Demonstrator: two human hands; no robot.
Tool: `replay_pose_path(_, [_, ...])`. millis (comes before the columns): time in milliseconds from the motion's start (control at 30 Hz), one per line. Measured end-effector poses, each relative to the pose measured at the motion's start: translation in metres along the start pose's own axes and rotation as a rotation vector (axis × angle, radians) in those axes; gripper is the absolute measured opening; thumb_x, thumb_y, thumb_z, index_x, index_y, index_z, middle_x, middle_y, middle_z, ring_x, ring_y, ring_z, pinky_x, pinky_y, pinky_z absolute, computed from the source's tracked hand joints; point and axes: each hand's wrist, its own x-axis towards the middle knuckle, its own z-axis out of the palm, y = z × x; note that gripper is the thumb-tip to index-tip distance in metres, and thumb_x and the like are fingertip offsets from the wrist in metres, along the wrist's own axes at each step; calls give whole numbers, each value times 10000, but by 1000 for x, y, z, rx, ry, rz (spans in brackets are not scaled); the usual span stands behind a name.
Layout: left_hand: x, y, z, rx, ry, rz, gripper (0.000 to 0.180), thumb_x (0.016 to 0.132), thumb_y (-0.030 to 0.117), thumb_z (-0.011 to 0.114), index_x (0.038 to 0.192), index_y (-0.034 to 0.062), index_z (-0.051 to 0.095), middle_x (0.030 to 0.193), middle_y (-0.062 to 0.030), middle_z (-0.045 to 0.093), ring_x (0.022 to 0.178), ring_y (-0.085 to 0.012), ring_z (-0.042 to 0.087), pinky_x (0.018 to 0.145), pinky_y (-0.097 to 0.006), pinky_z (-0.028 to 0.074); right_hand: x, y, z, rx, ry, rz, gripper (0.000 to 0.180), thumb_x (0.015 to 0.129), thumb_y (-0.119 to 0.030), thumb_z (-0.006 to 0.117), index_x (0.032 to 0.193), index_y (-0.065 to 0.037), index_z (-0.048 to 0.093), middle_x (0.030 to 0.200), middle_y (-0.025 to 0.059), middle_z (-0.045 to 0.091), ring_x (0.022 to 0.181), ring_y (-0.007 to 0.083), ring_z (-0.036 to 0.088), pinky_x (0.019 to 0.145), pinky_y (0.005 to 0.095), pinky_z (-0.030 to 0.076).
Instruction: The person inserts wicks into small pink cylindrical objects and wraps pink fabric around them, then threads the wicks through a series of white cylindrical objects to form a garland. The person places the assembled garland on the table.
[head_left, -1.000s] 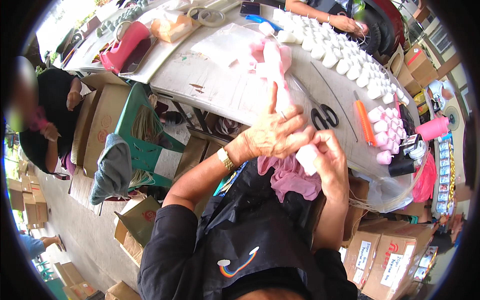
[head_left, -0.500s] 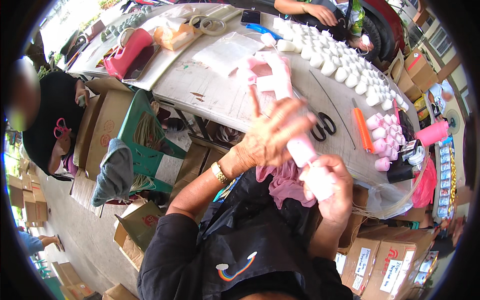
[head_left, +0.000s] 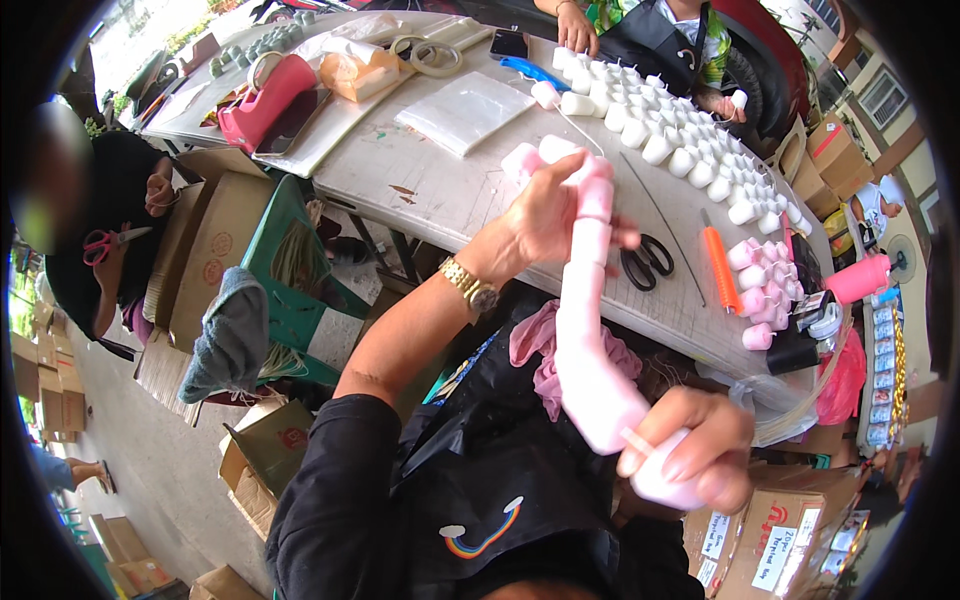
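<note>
A chain of pink candles (head_left: pixel 585 340), threaded end to end on a pale wick, stretches between my two hands. My left hand (head_left: pixel 540 220), with a gold watch on its wrist, is closed round its upper part above the table edge. My right hand (head_left: pixel 705 440) pinches the lowest candle and wick in front of my apron; motion blurs it a little. Beyond the left hand, the chain's far candles (head_left: pixel 522 160) rest by the table's middle. Black-handled scissors (head_left: pixel 648 262) lie just right of the left hand, beside a long thin rod (head_left: pixel 665 230).
White candles (head_left: pixel 680 140) stand in rows along the far right. Pink candles (head_left: pixel 765 275) cluster near an orange-handled tool (head_left: pixel 720 270). Plastic sheets (head_left: pixel 465 112) and a pink tape dispenser (head_left: pixel 265 105) lie leftward. Co-workers sit across and at left; cartons (head_left: pixel 790 520) stand at right.
My right hand has moved down and toward me, drawing the chain longer and straighter. My left hand, blurred and spread before, has turned and closed round the chain.
</note>
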Motion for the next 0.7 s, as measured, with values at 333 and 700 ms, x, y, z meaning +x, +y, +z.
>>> replay_pose_path(333, [15,162,89,98,-101,393,242,884,225,599,978,14,524,791,-119,591,708,-261,614,758,-526,542,-46,16,-7,-131,491,31,273,849,-213,462,959,31,515,825,220,554,725,244,558,622,345,458])
replay_pose_path(700, [82,224,34,451,365,720,308,875,392,635,827,117,503,640,-73,425,539,-258,466,577,-505,481,-70,47,-4,-245,639,217,293,798,-256,475,918,0,551,836,202,603,707,195,552,620,322,445])
